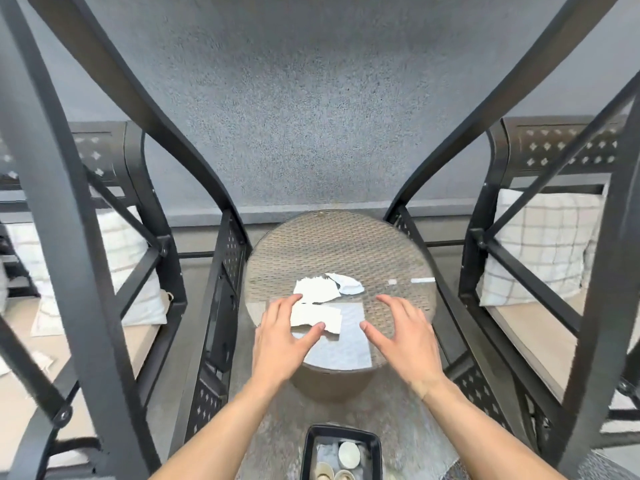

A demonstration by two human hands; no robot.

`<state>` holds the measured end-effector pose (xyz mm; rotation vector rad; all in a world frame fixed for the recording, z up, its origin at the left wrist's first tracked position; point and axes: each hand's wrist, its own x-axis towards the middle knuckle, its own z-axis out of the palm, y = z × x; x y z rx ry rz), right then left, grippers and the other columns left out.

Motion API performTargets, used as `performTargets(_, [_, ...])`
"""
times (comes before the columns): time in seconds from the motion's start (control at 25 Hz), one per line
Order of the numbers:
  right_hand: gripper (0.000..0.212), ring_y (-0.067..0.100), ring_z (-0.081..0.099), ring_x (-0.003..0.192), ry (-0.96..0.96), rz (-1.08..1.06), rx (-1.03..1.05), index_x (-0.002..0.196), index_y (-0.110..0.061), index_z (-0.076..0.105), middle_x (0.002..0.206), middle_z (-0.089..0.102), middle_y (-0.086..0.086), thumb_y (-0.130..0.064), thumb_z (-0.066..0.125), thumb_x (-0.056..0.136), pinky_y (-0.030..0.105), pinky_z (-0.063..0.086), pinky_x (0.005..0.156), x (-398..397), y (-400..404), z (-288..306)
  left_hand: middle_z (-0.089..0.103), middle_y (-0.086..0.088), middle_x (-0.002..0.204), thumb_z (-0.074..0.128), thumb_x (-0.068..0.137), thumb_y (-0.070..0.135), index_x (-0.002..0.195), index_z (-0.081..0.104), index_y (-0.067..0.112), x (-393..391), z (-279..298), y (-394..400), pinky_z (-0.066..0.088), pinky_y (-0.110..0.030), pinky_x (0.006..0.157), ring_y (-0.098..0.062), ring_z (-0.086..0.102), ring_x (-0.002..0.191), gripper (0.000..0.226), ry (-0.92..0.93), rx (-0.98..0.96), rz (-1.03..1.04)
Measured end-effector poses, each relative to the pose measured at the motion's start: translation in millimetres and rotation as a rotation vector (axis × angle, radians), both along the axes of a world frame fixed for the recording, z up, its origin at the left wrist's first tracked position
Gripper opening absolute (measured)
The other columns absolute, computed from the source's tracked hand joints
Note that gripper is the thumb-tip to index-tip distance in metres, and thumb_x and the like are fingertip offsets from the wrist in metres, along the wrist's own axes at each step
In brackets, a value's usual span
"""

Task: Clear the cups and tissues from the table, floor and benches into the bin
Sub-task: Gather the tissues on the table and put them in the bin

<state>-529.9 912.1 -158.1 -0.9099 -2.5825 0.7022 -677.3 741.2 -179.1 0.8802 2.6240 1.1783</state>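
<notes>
Torn white tissues (317, 293) lie on the round wicker table (346, 251) with a glass top. One piece (348, 284) rests a little farther back. My left hand (282, 337) hovers over the nearest tissue piece, fingers spread, thumb touching its edge. My right hand (403, 336) is open above the table's right front part, holding nothing. A black bin (341, 452) stands on the floor below my arms, with several paper cups (348, 453) inside.
Black metal benches flank the table, each with a checked white cushion (540, 247); the left cushion (114, 258) leans on the left bench. White scraps (41, 360) lie on the left bench seat. Dark slanted frame bars (69, 237) cross both sides. A grey wall is behind.
</notes>
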Motion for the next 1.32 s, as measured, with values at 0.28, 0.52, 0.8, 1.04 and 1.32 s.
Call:
performTargets(0.28, [0.059,0.015,0.045,0.126,-0.044,0.111,-0.076,0.138,-0.034,0.041,0.135,0.050,-0.010,-0.059,0.056,0.087,0.037,0.039,0.103,-42.3,87.2,-40.3,0.046,0.010,0.136,0.064,0.079,0.060,0.136,0.041,0.034,-28.3,-25.1,75.3,0.040,-0.043,0.105,-0.013,0.043,0.128,0.067,-0.049,-0.094,0.092])
performTargets(0.52, [0.060,0.017,0.045,0.128,-0.104,0.155,-0.161,0.138,-0.035,0.041,0.137,0.049,-0.007,-0.058,0.057,0.086,0.040,0.040,0.105,-81.7,120.0,-88.0,0.042,0.006,0.139,0.062,0.075,0.064,0.138,0.035,0.033,-50.6,-66.2,100.3,0.040,-0.041,0.107,-0.016,0.041,0.129,0.075,-0.098,-0.164,0.198])
performTargets(0.8, [0.064,0.022,0.046,0.124,-0.152,0.084,-0.200,0.144,-0.037,0.031,0.138,0.043,-0.002,-0.054,0.056,0.088,0.045,0.044,0.100,-135.5,110.1,-157.1,0.023,-0.005,0.148,0.063,0.068,0.072,0.141,0.020,0.033,-66.2,-138.4,114.1,0.034,-0.049,0.109,-0.029,0.027,0.135,0.094,-0.152,-0.388,0.258])
performTargets(1.04, [0.049,0.026,0.042,0.122,-0.351,-0.031,-0.084,0.130,-0.028,0.051,0.133,0.047,0.001,-0.054,0.051,0.090,0.042,0.035,0.098,-174.2,100.3,-198.2,0.040,-0.005,0.123,0.066,0.066,0.068,0.121,0.036,0.022,-58.0,-181.8,126.9,0.031,-0.046,0.106,-0.027,0.039,0.117,0.077,-0.131,-0.506,0.303])
performTargets(1.32, [0.017,0.025,0.052,0.100,-0.359,-0.078,-0.068,0.101,-0.015,0.057,0.111,0.057,0.004,-0.028,0.060,0.090,0.039,0.046,0.087,-154.8,90.9,-201.1,0.054,0.001,0.107,0.056,0.087,0.037,0.102,0.051,0.022,-70.1,-190.1,98.9,0.037,-0.038,0.094,-0.022,0.044,0.104,0.021,0.016,-0.524,0.090])
